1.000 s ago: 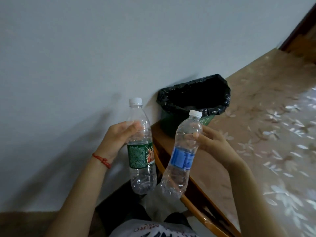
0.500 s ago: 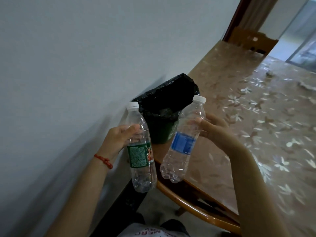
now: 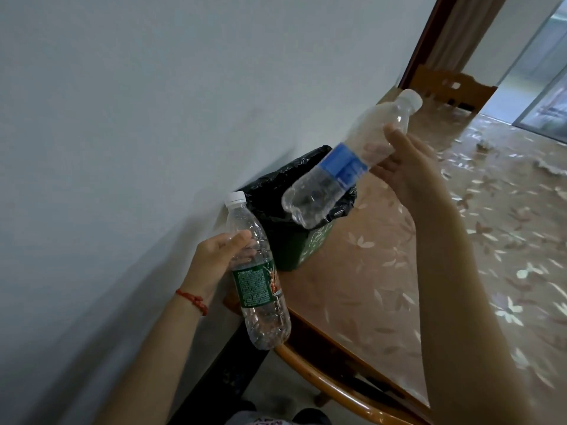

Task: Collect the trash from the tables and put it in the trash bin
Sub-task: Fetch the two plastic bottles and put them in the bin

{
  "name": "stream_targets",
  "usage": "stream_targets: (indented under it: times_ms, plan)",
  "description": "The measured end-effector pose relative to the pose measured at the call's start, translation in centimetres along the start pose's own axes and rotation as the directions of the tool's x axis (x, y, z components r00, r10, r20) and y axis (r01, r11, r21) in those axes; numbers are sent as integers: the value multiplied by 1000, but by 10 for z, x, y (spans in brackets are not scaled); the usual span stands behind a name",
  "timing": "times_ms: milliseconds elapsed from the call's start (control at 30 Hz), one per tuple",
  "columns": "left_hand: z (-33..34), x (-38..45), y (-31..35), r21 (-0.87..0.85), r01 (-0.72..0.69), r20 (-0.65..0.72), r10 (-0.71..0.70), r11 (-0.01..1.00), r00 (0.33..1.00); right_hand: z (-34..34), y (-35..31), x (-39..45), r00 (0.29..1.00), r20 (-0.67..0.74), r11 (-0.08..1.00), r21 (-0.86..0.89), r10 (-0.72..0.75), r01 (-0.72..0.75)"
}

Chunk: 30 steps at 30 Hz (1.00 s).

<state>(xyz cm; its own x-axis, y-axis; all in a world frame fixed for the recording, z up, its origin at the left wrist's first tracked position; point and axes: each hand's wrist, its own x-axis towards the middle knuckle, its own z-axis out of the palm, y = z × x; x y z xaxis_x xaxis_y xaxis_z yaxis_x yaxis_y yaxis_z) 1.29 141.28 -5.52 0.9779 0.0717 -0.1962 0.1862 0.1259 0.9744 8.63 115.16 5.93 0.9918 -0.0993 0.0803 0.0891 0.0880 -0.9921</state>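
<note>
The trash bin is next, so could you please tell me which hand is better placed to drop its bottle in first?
Right. The right hand holds the blue-label bottle tilted, base down over the trash bin. The left hand holds the green-label bottle upright, nearer the person and short of the bin.

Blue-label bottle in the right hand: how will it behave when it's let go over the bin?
The blue-label bottle looks clear and empty, so probably very light. Its thin, ribbed plastic likely flexes under the right hand. Being round and capped, it may bounce or roll if it hits the trash bin rim rather than the black liner.
</note>
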Motion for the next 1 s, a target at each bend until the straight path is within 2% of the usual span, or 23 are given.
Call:
stream_targets:
  times_ms: [67,133,367,533,633,767,1000]
  plan:
    - [-1,-1,-1,0,-2,-14,2,1000,1000,9,2,12,996,-89,1000,10,-13,13]
    - [-2,-2,-1,16,-7,-23,7,1000,1000,20,9,23,991,-133,998,-51,-35,28]
    - [-1,-9,0,-15,0,-55,0,1000,998,43,54,31,994,-101,949,-316,-29,-5]
    - [-2,-9,-2,1,7,-66,-7,1000,998,42,77,23,999,-49,835,-550,-16,-14]
    - [-1,-9,-1,14,-14,-82,16,1000,996,34,82,10,998,-62,787,-616,-10,-30]
    - [3,-8,11,21,-81,-94,82,997,992,21,88,-19,996,-35,701,-713,-83,33]
    - [15,8,57,-74,-237,-160,223,969,962,-6,120,-81,994,80,521,-847,-68,104]
